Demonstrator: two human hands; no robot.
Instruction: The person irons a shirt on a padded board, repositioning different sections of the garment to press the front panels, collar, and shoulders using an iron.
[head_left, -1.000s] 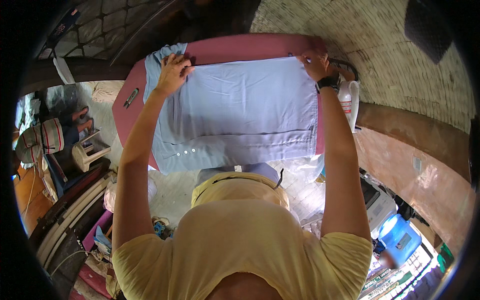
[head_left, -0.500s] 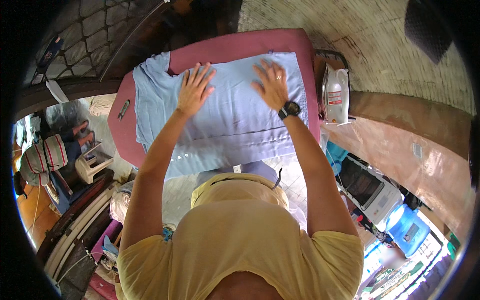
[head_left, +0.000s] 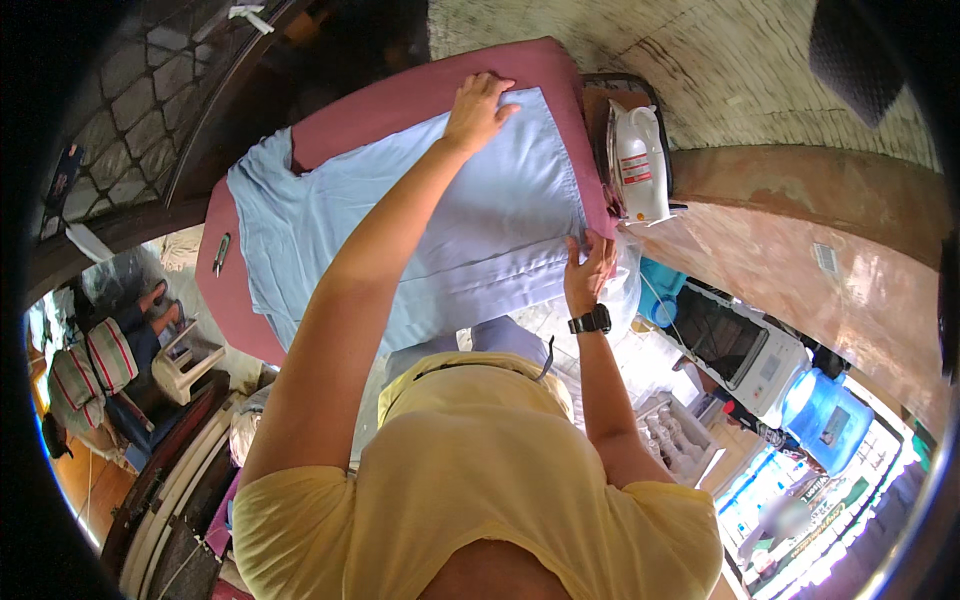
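Note:
A light blue shirt lies spread over a maroon padded ironing board, its sleeve side at the left. My left hand rests at the shirt's far edge near the far right corner, fingers slightly bent and thumb apart. At the near right corner, my right hand touches the shirt and the board's edge, its thumb apart from the fingers; nothing shows between them. A watch is on my right wrist. What looks like a white clothes iron with a red-marked label stands beyond the board's right end.
A small green cutter-like tool lies at the board's left end. Right of me are a white appliance, a blue water jug and an egg tray. A seated person and a beige stool are at the left.
My left hand has moved right to the shirt's far right corner. My right hand has come down to its near right corner. My view has shifted, and the board appears more tilted.

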